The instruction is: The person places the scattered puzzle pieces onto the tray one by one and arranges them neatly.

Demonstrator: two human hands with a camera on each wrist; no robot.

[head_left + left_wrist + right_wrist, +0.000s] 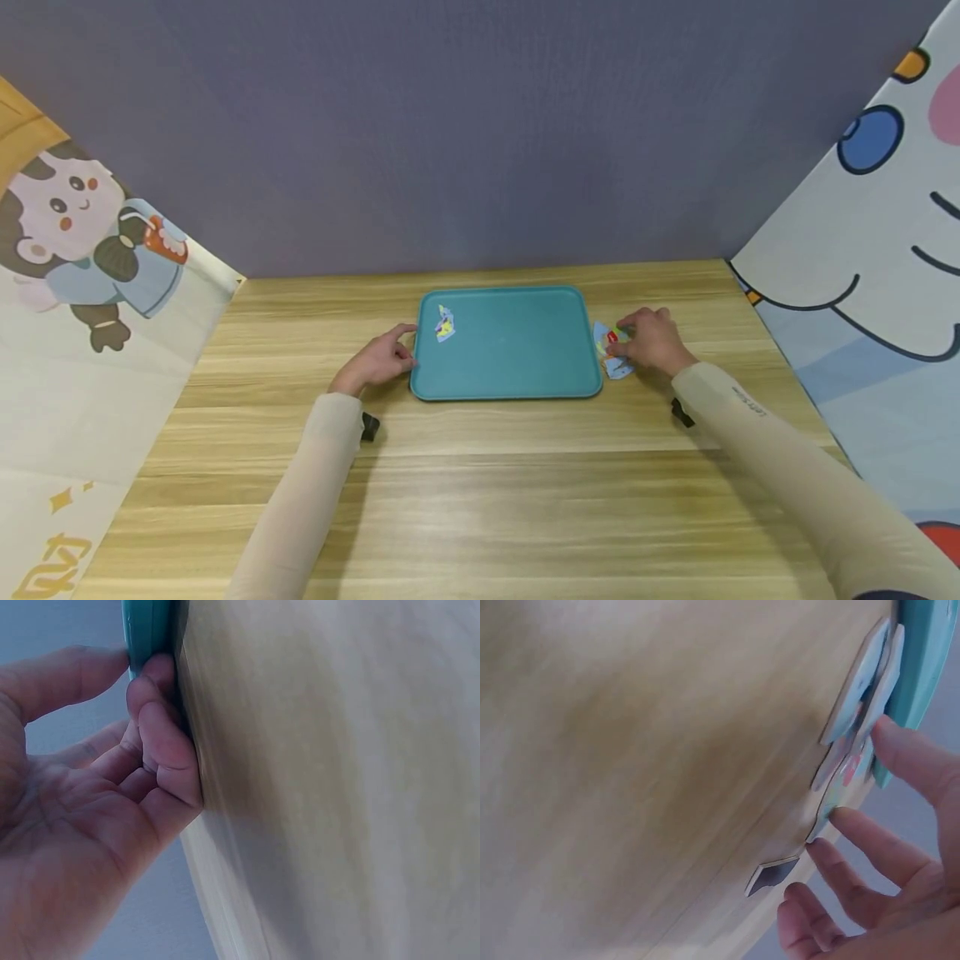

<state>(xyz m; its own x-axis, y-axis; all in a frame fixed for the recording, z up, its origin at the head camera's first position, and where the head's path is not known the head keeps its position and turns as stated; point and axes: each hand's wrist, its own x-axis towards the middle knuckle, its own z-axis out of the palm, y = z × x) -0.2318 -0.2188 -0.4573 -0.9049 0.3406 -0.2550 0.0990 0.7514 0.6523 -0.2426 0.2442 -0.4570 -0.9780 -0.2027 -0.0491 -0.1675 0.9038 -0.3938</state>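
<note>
A teal tray (517, 350) lies on the wooden table, with a small patterned puzzle piece (445, 323) in its upper left part. At the tray's left edge is my left hand (381, 357); its thumb and index finger touch the outside of the rim, while its other fingers are bent close to the tabletop. My right hand (654, 340) reaches over overlapping puzzle pieces (618, 367) beside the tray's right edge. Its thumb and fingertips are spread at the edges of light blue and red-green pieces (847, 720). I cannot tell whether it grips one.
In the right wrist view, a dark flat piece (771, 874) lies on the wood under the fingers. A grey-blue wall (480, 150) stands behind the table (487, 500). Cartoon-printed panels (97, 250) flank both sides.
</note>
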